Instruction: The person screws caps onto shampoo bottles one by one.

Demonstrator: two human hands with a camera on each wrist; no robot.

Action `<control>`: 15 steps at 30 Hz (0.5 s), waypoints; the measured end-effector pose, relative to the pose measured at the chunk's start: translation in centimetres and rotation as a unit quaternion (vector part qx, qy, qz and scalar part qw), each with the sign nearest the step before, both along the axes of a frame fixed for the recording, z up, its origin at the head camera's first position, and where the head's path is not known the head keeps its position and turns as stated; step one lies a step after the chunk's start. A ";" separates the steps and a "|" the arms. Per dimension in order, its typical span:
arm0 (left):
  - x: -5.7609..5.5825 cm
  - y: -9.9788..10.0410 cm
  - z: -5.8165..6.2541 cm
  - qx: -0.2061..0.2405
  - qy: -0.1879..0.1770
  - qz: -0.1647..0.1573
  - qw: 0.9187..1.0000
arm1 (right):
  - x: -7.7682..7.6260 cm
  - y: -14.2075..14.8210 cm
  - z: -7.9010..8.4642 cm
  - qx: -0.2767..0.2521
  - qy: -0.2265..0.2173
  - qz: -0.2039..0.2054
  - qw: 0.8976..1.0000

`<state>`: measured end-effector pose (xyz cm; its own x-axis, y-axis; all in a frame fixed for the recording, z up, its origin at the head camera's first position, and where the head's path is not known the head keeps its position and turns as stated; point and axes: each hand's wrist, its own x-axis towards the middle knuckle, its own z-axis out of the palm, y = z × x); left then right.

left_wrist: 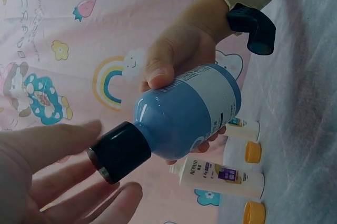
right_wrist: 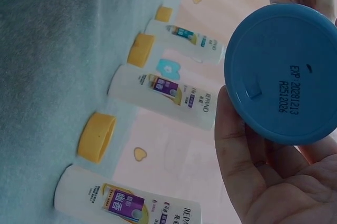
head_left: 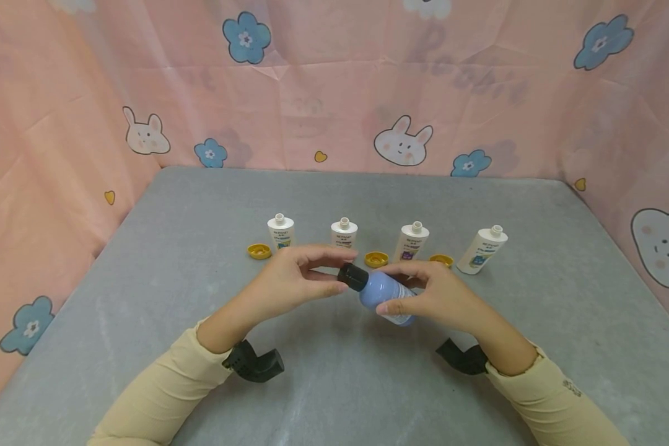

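Observation:
My right hand (head_left: 437, 297) holds a blue bottle (head_left: 381, 290) tilted over the table, thumb on the near side and fingers around the back. Its black cap (left_wrist: 121, 151) sits at the neck and points toward my left hand (head_left: 290, 279). The left thumb and fingers are spread on either side of that cap, fingertips right at its edge, fairly straight. In the right wrist view the round blue base (right_wrist: 284, 76) of the bottle faces the camera, with a printed date on it. The lower label is partly covered by the right hand.
Several uncapped white bottles stand in a row behind the hands: a left one (head_left: 281, 230), two middle ones (head_left: 344, 231) partly hidden, and a right one (head_left: 482, 251). Yellow caps (head_left: 259, 251) lie between them on the grey table (head_left: 334, 396). A pink printed curtain (head_left: 323, 93) encloses the table.

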<state>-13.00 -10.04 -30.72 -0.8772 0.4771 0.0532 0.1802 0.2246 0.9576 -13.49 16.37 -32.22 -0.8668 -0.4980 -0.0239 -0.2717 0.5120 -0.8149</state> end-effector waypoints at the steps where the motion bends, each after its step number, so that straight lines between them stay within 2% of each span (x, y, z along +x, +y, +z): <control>1: 0.0 0.0 0.0 0.003 -0.004 0.005 1.000 | 0.0 0.0 0.0 -0.002 0.000 0.001 1.000; 7: 0.0 0.1 0.1 -0.028 -0.017 0.054 0.998 | 0.0 0.0 -0.1 -0.001 -0.003 0.000 1.000; 11: 0.0 0.1 0.0 -0.052 -0.019 0.057 0.997 | 0.1 0.0 -0.1 0.002 -0.007 -0.002 1.000; 15: -0.1 0.1 0.0 -0.051 -0.023 0.047 0.997 | 0.1 0.0 -0.1 0.004 -0.008 -0.003 1.000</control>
<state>-13.06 -9.96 -30.68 -0.9187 0.3936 -0.0323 0.1109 0.3357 0.9354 -13.41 16.39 -32.28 -0.8689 -0.4932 -0.0413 -0.2560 0.5193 -0.8154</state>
